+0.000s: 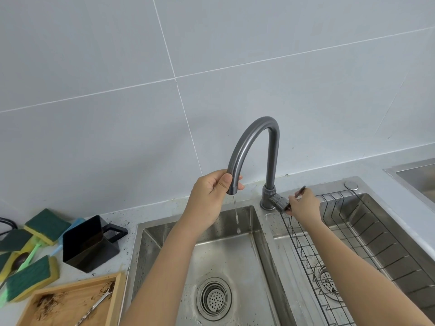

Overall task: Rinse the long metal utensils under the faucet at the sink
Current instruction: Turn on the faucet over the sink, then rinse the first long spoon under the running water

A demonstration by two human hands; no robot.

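With the left hand [209, 196] gripping the faucet [253, 147] spout, the right hand [303, 204], pinching the handle [300, 192], should open gently to avoid splashing.

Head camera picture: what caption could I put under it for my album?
Left hand holds the faucet spout, right hand works the handle; a thin trickle falls into the sink.

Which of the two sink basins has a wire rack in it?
The right basin: a wire rack lies over it, beside the right hand. The left basin, under the faucet, holds only its drain.
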